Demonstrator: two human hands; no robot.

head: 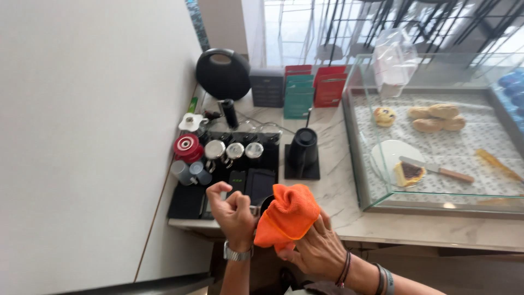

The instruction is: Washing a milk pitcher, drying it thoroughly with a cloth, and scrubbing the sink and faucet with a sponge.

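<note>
1. An orange cloth is bunched up at the near edge of the counter, pressed over a dark round thing, mostly hidden; what it is cannot be told.
2. The right hand is closed on the cloth from below and behind, fingers wrapped into its folds. Bracelets sit on that wrist.
3. The left hand is curled shut just left of the cloth, fingers bent as if round a small handle; the grip itself is hidden. A metal watch is on that wrist.
4. The two hands are close together, almost touching, with the cloth between them.
5. Just behind the hands lies a black mat with small dark trays.
6. On the mat's far side stand three steel cups in a row, a red round tool to their left, and two grey cups nearer.
7. A black jug stands on a square black pad, right of the mat.
8. Farther back: a round black speaker, a dark box, and red and teal packets.
9. To the right stands a glass case holding pastries, a plate with a cake slice and a knife.
10. A white wall fills the left.
</note>
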